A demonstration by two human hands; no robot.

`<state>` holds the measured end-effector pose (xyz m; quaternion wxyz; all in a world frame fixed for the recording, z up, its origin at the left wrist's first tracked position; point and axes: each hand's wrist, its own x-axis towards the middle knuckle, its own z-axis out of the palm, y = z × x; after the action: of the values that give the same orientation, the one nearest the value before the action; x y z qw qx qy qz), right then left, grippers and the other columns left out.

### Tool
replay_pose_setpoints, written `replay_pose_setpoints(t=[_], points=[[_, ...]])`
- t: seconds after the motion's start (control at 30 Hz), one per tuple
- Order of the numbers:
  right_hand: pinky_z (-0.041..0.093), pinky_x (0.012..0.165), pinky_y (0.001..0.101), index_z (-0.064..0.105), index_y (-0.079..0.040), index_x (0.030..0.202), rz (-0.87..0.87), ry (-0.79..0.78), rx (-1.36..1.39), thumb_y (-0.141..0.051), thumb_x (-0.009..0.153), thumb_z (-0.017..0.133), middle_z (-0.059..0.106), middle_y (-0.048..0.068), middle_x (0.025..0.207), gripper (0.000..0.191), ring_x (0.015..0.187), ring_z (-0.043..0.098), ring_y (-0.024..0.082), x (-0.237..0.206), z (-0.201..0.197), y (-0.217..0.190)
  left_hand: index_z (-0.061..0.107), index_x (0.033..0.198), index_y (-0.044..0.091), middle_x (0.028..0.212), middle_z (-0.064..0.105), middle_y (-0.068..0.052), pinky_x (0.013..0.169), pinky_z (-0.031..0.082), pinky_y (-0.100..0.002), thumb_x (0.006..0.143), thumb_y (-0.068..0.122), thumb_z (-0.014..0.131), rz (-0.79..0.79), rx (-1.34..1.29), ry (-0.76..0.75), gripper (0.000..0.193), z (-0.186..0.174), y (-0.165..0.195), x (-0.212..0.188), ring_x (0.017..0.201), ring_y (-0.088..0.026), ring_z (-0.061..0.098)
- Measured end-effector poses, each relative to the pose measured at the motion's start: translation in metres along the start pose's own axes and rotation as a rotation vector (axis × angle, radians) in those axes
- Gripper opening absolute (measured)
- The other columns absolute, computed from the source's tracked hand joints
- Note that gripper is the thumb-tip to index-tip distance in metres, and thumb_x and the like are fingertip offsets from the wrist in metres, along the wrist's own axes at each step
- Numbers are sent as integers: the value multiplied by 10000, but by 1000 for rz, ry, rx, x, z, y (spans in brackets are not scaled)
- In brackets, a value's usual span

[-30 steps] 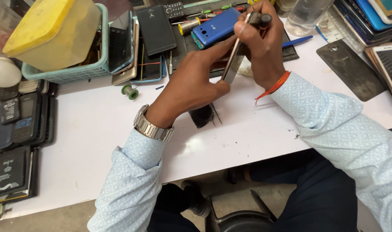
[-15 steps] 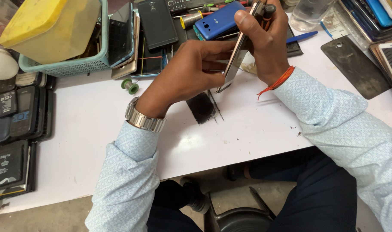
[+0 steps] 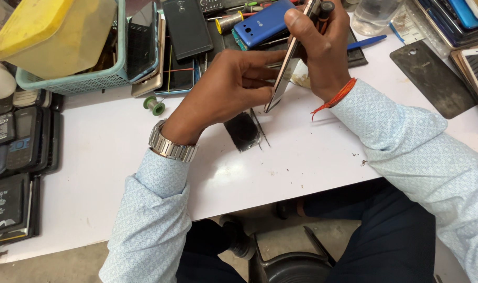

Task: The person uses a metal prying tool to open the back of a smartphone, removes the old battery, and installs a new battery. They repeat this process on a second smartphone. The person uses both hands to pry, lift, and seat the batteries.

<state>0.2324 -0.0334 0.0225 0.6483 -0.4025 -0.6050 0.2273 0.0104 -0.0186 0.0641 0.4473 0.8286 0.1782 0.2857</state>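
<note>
Both hands hold a thin phone [image 3: 287, 68] tilted on edge above the white table [image 3: 92, 173]. The left hand [image 3: 226, 89] has its fingers curled against the phone's lower half, clamped on it, and a metal watch [image 3: 171, 147] sits on that wrist. The right hand [image 3: 320, 47] grips the upper half, thumb pressed on the near edge, and also pinches a dark-handled tool [image 3: 325, 9] near the top; an orange thread [image 3: 336, 97] circles this wrist. Under the phone a small black flat part [image 3: 242, 131] lies on the table. Behind the hands lies a blue phone [image 3: 262, 23], and at far left a teal basket [image 3: 100, 78] holds a yellow box [image 3: 50, 31]
</note>
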Motion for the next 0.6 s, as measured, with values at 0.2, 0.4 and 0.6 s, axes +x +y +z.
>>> replay_pose_setpoints(t=[0.2, 0.4, 0.6], points=[[491, 671, 257, 557, -68, 1045, 16, 4, -1, -446, 1021, 740, 533, -5, 812, 421, 731, 532, 80, 0, 2, -2, 611, 1391, 33, 1098, 785, -168, 877, 664, -324, 932, 49, 675, 23, 55, 59, 464, 3, 3, 2, 978, -211, 810], [545, 643, 254, 537, -61, 996, -27, -41, 46, -427, 1045, 723, 540, 5, 832, 414, 715, 581, 90, 2, 2, -4, 663, 1366, 36, 809, 777, -129, 623, 539, -304, 974, 64, 643, -104, 154, 105, 394, 8, 15, 1, 687, -158, 695], [587, 684, 259, 547, -69, 1040, -30, -59, 30, -426, 1041, 723, 544, 5, 837, 398, 730, 611, 94, 4, 3, -7, 596, 1404, 22, 1009, 784, -170, 803, 630, -312, 898, 19, 693, -19, 100, 63, 516, 4, 16, 0, 897, -213, 776]])
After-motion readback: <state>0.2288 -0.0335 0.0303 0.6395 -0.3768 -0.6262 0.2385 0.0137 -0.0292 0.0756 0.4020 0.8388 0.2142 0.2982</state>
